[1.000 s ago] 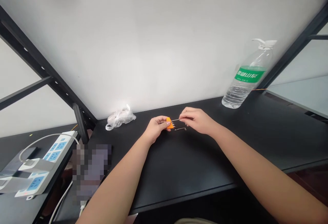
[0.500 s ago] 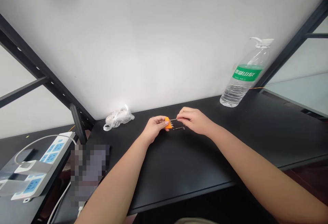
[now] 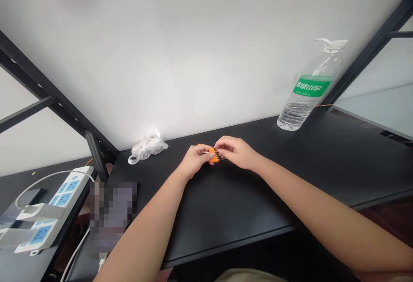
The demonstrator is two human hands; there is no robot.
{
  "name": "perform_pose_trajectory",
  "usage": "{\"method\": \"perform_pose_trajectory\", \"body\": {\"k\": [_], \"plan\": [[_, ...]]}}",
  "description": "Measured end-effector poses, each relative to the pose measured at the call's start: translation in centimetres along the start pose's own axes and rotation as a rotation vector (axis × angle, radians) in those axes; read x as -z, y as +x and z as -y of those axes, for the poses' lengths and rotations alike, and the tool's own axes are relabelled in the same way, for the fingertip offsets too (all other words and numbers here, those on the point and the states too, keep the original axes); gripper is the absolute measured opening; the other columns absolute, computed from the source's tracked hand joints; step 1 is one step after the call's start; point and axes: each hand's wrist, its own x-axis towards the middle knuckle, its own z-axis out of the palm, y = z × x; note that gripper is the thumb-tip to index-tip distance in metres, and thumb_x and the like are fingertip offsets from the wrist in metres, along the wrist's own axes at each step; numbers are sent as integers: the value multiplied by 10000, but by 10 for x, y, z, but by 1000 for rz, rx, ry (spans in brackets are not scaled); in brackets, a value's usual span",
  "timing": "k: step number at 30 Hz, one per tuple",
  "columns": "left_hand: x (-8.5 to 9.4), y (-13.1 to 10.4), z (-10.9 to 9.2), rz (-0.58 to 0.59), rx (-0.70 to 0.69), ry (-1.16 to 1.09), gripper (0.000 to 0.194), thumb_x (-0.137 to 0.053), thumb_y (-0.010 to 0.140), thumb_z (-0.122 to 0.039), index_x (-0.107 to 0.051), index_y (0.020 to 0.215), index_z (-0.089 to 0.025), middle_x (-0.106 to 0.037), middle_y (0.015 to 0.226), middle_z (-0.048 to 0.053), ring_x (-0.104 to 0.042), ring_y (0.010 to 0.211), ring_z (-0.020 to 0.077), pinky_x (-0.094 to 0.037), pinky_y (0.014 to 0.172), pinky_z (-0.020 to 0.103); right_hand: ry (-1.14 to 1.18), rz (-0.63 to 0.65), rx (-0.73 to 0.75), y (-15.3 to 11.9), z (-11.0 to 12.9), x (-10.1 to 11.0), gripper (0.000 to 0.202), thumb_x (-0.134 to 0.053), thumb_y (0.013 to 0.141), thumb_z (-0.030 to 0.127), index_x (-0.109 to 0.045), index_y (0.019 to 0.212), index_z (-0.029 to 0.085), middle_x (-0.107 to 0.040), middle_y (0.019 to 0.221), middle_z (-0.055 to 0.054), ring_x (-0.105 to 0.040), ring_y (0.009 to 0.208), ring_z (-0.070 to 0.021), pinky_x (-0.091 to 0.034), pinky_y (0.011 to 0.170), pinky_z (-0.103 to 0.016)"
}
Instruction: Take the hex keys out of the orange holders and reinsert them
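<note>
Your left hand holds the orange holder between thumb and fingers, above the black tabletop. The holder is a small, bright, flat-coloured block, mostly covered by your grip, so its full outline is hidden. Slim metal rods stick out from its right side close together, pale and shiny in places, dark in others. A thin, silvery length also shows to the left of the block, across your fingers, and another small orange patch peeks out behind your left knuckles. Your right hand is narrowed, its fingertips bunched at the rods just beside the block; you cannot tell from here whether they grip one.
</note>
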Motion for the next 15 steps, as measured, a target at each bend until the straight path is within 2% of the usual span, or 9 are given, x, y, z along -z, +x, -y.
{"method": "perform_pose_trajectory", "body": {"k": [3, 6, 11, 15], "plan": [[1, 0, 1, -1, -20, -18, 308, -806, 834, -378, -726, 980, -119, -754, 916, 111, -684, 739, 173, -543, 796, 369, 101, 29, -134, 2, -9, 2, 144, -610, 913, 286, -725, 956, 211, -691, 1006, -45, -671, 849, -186, -550, 756, -322], [2, -1, 1, 1, -18, -15, 317, -810, 830, -385, -721, 974, -118, -756, 916, 113, -690, 749, 179, -547, 804, 374, 102, 77, -161, 1, -13, 4, 169, -608, 916, 308, -743, 953, 214, -706, 1002, -39, -681, 843, -183, -548, 768, -326], [1, -2, 1, -25, -17, -25, 343, -825, 814, -405, -714, 974, -122, -757, 920, 108, -687, 738, 176, -550, 779, 363, -242, 87, -60, 1, -23, 18, 175, -596, 918, 272, -762, 947, 226, -702, 999, -51, -651, 810, -182, -513, 750, -326], [1, -2, 1, -51, -5, -17, 328, -824, 816, -403, -708, 946, -125, -753, 899, 100, -677, 712, 164, -548, 762, 355, -396, 251, -94, 0, -38, 32, 124, -645, 850, 229, -768, 859, 222, -682, 951, -49, -632, 756, -177, -497, 716, -311]]}}
